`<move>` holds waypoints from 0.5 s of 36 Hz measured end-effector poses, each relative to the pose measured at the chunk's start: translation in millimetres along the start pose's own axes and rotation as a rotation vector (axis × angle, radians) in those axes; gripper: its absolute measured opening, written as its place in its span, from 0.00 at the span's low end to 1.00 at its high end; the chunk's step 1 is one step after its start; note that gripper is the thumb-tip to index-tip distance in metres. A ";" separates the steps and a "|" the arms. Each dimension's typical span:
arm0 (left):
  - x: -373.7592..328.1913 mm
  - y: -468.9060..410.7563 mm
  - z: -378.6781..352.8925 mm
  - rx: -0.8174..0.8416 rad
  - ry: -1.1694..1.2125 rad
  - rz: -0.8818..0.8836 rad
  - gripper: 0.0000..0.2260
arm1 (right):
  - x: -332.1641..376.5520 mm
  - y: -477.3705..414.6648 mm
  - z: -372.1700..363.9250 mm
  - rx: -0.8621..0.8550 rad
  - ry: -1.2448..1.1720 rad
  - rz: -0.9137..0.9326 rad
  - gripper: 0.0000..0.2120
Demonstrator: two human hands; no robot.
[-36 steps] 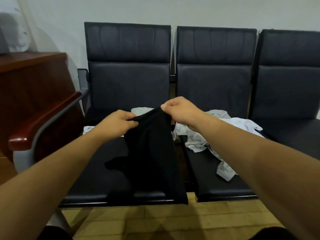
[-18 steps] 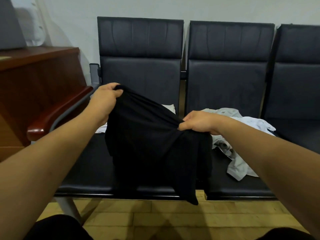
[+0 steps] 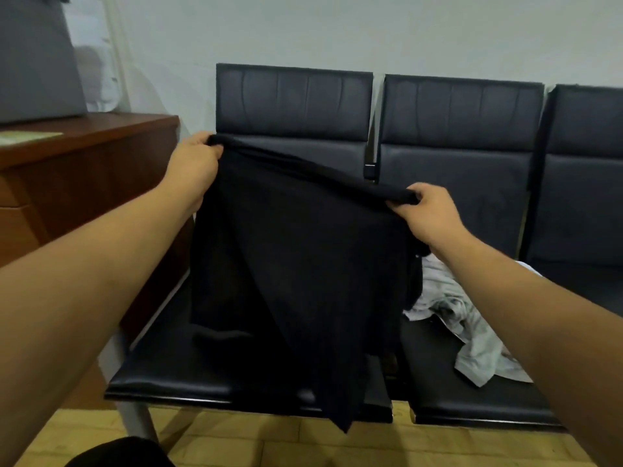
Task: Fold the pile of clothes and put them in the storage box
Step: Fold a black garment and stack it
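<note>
A black garment [image 3: 296,264] hangs spread in the air over the left seat of a row of black chairs [image 3: 293,102]. My left hand [image 3: 194,163] grips its upper left corner, held higher. My right hand [image 3: 426,214] grips the upper right corner, lower and to the right. The cloth's top edge stretches taut between the two hands and its bottom point reaches past the seat's front edge. A crumpled pile of white and grey clothes [image 3: 472,332] lies on the middle seat, partly hidden by the garment and my right arm.
A brown wooden cabinet [image 3: 84,170] stands at the left, with a grey box [image 3: 37,59] on top. The chairs' backs stand against a pale wall. Yellow wood floor [image 3: 269,439] runs below the seats.
My hands have moved apart, spreading the black garment wide. The left hand rose to the left, the right went right. The view shifted left, showing more of the cabinet.
</note>
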State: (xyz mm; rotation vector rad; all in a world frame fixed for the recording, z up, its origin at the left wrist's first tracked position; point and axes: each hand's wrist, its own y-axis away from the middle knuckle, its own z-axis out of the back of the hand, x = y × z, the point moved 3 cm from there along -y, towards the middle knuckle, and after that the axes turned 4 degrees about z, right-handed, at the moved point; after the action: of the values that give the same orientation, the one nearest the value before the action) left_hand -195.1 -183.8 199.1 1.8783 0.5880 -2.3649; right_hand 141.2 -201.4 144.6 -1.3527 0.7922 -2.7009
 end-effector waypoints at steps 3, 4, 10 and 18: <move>-14.0 -2.1 4.1 0.004 -0.028 -0.086 0.15 | 17.2 -12.3 9.4 -0.014 0.086 0.094 0.07; -14.9 -0.4 4.5 0.030 -0.060 -0.085 0.15 | 19.3 -13.1 9.9 0.008 0.141 0.104 0.07; 25.1 16.7 12.4 0.224 -0.199 0.171 0.14 | 11.3 -0.8 -2.6 0.231 0.441 0.057 0.08; 100.3 43.5 7.4 0.171 -0.127 0.520 0.07 | -5.8 3.0 -45.4 0.637 0.614 -0.042 0.03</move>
State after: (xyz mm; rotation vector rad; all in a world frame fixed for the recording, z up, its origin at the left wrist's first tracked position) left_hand -215.1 -208.1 94.1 1.6591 -0.1115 -2.2054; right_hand 110.0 -183.1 116.4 -0.4163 -0.1318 -3.0119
